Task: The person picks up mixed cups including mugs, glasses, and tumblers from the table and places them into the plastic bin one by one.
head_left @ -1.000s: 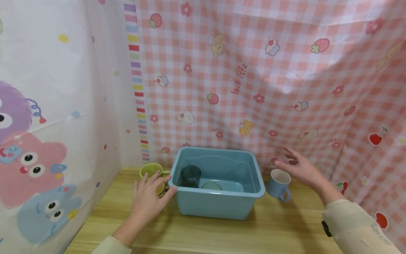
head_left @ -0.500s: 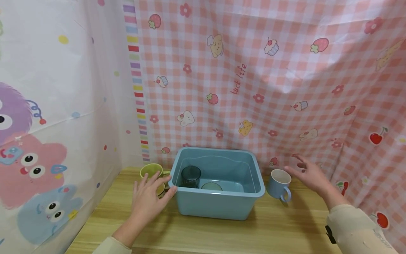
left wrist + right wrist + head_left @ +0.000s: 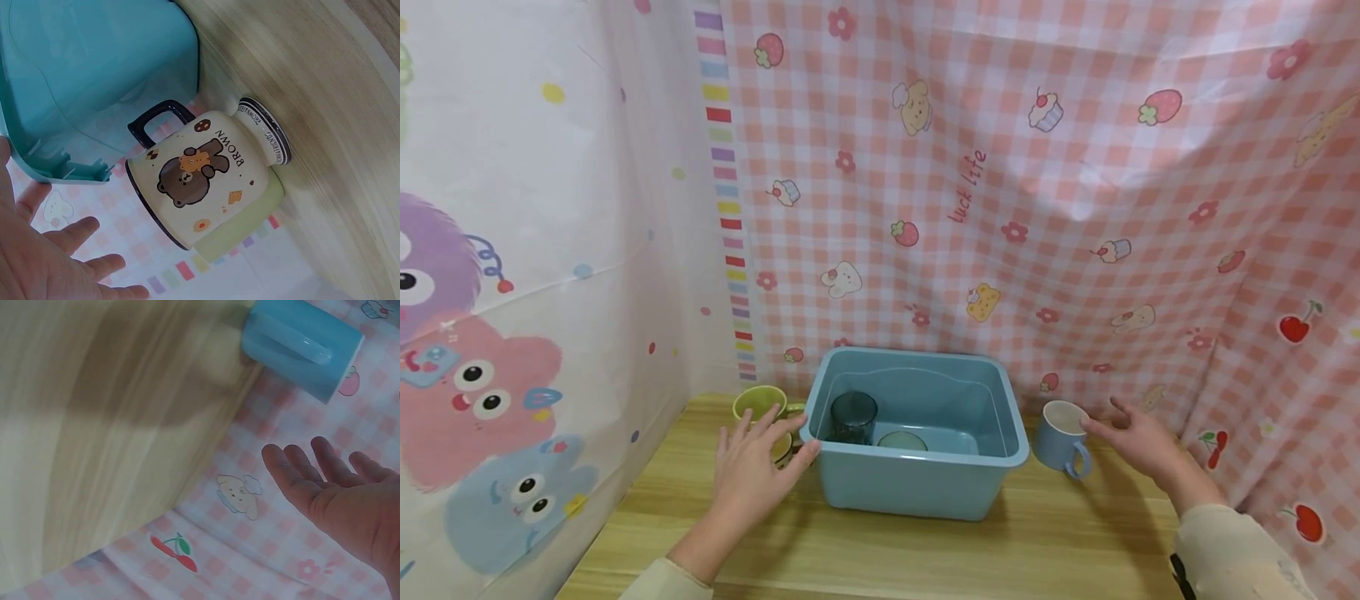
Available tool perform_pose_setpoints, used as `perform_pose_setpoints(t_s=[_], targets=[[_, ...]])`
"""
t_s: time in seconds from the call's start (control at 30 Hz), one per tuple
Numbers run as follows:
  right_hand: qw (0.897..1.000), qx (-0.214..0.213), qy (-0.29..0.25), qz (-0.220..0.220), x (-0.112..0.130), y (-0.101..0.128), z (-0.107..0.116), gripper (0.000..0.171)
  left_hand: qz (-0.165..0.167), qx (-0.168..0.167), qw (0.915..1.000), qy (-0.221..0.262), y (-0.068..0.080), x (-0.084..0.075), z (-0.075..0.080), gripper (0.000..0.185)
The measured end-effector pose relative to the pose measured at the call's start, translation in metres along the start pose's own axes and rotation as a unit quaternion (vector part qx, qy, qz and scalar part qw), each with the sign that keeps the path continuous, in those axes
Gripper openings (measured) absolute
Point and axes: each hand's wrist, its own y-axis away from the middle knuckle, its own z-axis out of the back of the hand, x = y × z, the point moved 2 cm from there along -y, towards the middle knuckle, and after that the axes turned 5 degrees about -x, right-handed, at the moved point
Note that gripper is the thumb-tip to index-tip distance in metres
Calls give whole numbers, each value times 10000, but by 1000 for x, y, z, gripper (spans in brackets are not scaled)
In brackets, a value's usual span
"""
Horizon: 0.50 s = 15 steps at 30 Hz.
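Note:
A blue plastic tub [image 3: 917, 483] stands on the wooden table, with a dark glass cup [image 3: 853, 417] and a clear round glass piece [image 3: 902, 440] inside. My left hand [image 3: 752, 471] has its fingers spread at the tub's left rim, over two mugs. One is a green mug [image 3: 760, 402]; the other is a cream mug [image 3: 200, 175] with a bear print and dark handle. To the tub's right stands a blue mug [image 3: 1062, 437], upright, its handle toward me. Beside that mug hovers my right hand [image 3: 1138, 442], fingers loosely extended and holding nothing.
Behind the table hangs a pink checked cloth [image 3: 955, 267], close to the tub's back. A white cartoon-print cloth [image 3: 625, 292] closes off the left side. Wooden tabletop [image 3: 880, 558] stretches in front of the tub.
My right hand has shifted right and lower, from above the blue mug to its right side. My left hand, the tub and the mugs stay put.

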Motion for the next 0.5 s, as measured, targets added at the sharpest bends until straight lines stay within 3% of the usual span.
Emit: perform_pose_setpoints(t_s=[0.5], targets=[[9998, 25, 90, -172, -14, 2, -24, 92, 18, -5, 10000, 14, 0, 2, -1, 55]])
